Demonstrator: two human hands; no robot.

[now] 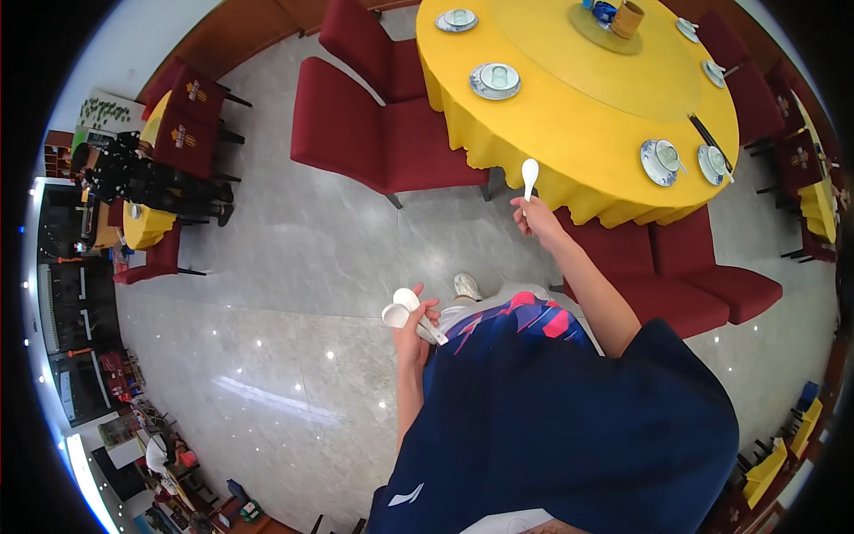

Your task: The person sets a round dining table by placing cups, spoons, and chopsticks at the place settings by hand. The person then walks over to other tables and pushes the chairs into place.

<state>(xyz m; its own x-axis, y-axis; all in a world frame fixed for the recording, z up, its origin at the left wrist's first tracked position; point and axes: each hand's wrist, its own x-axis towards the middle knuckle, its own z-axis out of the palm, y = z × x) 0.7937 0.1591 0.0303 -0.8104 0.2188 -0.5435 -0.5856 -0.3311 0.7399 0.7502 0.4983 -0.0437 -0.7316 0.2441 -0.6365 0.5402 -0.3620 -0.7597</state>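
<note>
My left hand [414,331] is closed around several white soup spoons [406,307], their bowls fanned out above the fingers and a handle poking out below. Held out toward the round table, my right hand [535,219] pinches one white soup spoon [530,173] by its handle, bowl upward. That spoon is just in front of the edge of the yellow tablecloth [578,142]. Place settings of stacked blue-and-white plates with a bowl and glass stand on the cloth, one at the upper left [495,81] and another at the right [660,163].
Dark red chairs [356,133] stand left of the table, and more red chairs [658,276] are tucked at its near side. Black chopsticks [710,142] lie by the right setting. A wooden holder [627,20] sits on the turntable. Another person [133,173] bends over a table at far left.
</note>
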